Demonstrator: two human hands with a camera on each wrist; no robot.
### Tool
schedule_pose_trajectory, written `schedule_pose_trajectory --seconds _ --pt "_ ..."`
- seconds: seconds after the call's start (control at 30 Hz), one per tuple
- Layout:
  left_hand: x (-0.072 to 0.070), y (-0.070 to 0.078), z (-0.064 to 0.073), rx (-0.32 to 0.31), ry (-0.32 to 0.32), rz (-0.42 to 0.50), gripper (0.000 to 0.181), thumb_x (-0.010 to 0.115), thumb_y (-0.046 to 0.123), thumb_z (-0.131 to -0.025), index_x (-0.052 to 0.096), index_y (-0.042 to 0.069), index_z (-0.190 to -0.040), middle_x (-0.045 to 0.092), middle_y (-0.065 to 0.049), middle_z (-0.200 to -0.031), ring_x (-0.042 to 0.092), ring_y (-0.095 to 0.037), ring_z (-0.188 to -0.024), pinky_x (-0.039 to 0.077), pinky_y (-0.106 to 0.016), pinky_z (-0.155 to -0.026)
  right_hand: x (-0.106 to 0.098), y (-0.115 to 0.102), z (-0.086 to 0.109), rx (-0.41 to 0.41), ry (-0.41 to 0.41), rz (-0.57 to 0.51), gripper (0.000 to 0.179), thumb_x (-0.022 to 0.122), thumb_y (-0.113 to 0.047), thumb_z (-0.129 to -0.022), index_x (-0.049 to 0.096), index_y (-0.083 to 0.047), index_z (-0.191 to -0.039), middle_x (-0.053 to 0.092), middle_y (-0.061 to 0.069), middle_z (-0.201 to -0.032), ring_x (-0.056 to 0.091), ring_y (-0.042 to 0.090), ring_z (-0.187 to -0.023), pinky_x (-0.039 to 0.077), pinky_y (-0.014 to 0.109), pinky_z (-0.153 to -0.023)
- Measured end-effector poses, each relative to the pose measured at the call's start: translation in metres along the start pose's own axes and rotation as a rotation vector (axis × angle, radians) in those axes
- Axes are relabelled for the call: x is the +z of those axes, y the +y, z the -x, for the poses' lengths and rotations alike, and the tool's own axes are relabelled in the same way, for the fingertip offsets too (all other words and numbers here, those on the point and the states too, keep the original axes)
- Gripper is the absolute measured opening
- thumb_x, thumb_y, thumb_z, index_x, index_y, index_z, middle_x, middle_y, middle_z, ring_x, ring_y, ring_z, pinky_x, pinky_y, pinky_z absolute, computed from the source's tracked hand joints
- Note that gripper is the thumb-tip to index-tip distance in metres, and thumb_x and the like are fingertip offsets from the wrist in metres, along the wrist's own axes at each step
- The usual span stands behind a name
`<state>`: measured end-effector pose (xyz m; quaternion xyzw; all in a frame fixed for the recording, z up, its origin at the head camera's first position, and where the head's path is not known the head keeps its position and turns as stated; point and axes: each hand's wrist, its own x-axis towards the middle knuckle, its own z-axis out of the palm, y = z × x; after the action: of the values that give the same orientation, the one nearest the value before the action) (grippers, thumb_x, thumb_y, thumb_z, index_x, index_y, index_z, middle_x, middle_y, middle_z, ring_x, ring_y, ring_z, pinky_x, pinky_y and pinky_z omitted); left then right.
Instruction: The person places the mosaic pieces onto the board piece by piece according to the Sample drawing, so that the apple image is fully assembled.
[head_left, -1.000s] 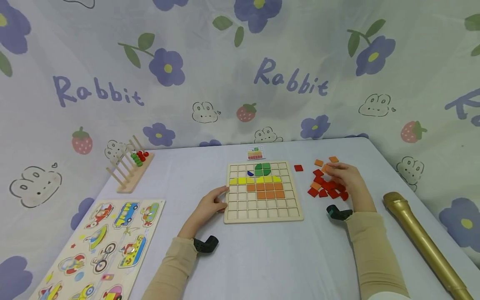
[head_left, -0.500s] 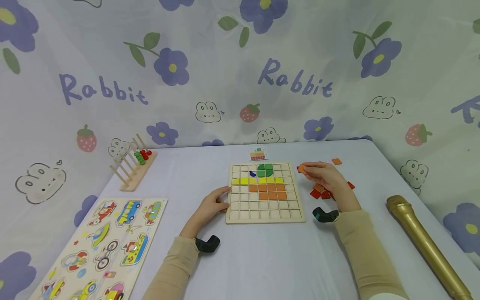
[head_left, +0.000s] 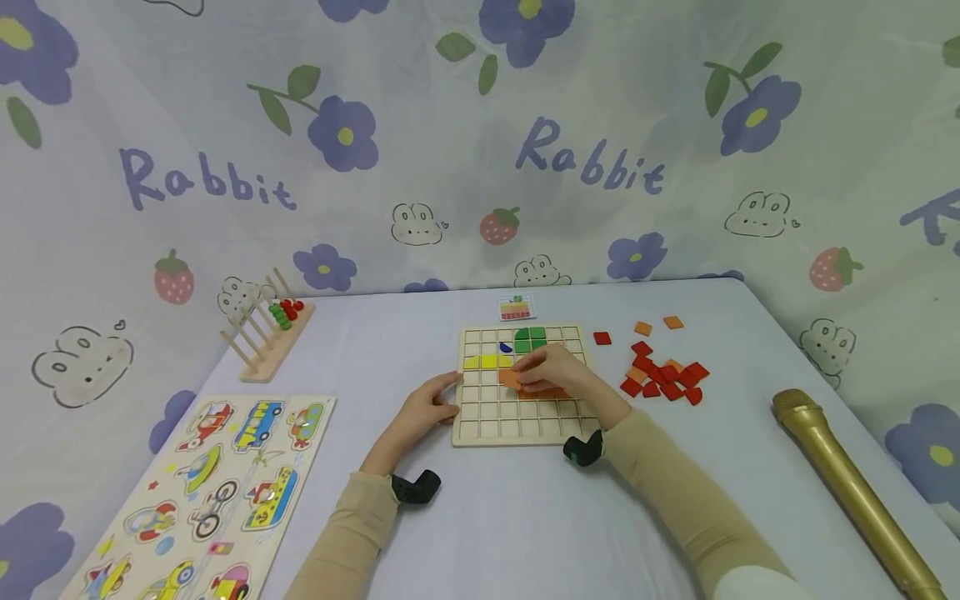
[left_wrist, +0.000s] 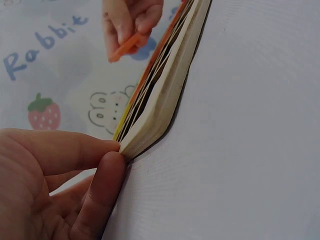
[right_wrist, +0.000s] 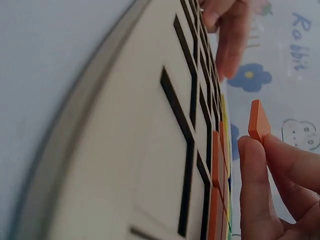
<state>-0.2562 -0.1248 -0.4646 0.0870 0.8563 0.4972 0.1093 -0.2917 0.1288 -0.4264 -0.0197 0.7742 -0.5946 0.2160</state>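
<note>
My right hand (head_left: pixel 551 371) is over the wooden grid board (head_left: pixel 483 429), pinching an orange square tile (right_wrist: pixel 259 120) between thumb and fingers. In the head view the tile overlaps the left end of the upper orange row, and the hand covers part of the rows. At the board's left edge, my left hand (head_left: pixel 423 410) holds the rim with thumb and index finger, seen close up at the board's corner (left_wrist: pixel 145 132). Green tiles (head_left: pixel 537 333), a small blue piece (head_left: pixel 506 347) and a row of yellow tiles (head_left: pixel 489 362) lie in the grid.
Right of the board lies a pile of red and orange tiles (head_left: pixel 670 372), with a lone red tile (head_left: pixel 602 338) nearer the board. A pattern card (head_left: pixel 517 307) lies behind it. Around stand a picture puzzle (head_left: pixel 247 467), a pegged bead stand (head_left: pixel 277 350) and a gold microphone (head_left: pixel 847 483).
My right hand has taken an orange tile from the pile and carried it left over the board. The left hand stays at the board's edge. The view has shifted slightly.
</note>
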Motion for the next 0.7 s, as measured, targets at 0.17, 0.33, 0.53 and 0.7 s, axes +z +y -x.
schedule_pose_trajectory --seconds 0.17,0.33,0.53,0.7 --pt "-0.001 -0.001 -0.001 -0.003 -0.005 -0.008 0.057 0.065 0.007 -0.083 0.047 0.012 -0.136 0.053 -0.006 -0.070 0.053 -0.013 -0.063 0.044 -0.025 -0.060 0.016 0.000 -0.004 -0.044 0.045 0.178 0.016 0.069 -0.004 -0.080 0.070 0.000 -0.095 0.067 0.010 -0.095 0.065 0.014 -0.072 0.053 0.028 -0.068" --pt "-0.001 0.000 -0.001 -0.002 -0.009 -0.001 0.057 0.065 0.007 -0.082 0.047 0.013 -0.136 0.053 -0.006 -0.071 0.053 -0.013 -0.063 0.044 -0.026 -0.060 0.021 0.000 -0.006 -0.064 0.088 0.350 0.008 0.072 -0.008 -0.078 0.072 -0.006 -0.086 0.067 0.003 -0.086 0.060 0.013 -0.070 0.050 0.025 -0.064" --pt "-0.002 0.003 0.001 -0.007 -0.005 -0.002 0.057 0.065 0.007 -0.082 0.047 0.012 -0.136 0.053 -0.006 -0.071 0.053 -0.014 -0.063 0.044 -0.026 -0.061 0.021 -0.001 -0.004 -0.095 0.094 0.499 0.005 0.072 -0.015 -0.079 0.072 -0.012 -0.082 0.066 -0.001 -0.083 0.055 0.015 -0.078 0.046 0.026 -0.068" --pt "-0.001 0.002 0.001 -0.004 -0.005 -0.004 0.057 0.065 0.006 -0.082 0.047 0.012 -0.136 0.053 -0.006 -0.070 0.053 -0.014 -0.063 0.044 -0.026 -0.060 0.022 -0.002 0.000 -0.160 0.068 0.550 0.005 0.072 -0.013 -0.078 0.069 -0.014 -0.074 0.063 -0.002 -0.076 0.052 0.016 -0.076 0.042 0.027 -0.068"
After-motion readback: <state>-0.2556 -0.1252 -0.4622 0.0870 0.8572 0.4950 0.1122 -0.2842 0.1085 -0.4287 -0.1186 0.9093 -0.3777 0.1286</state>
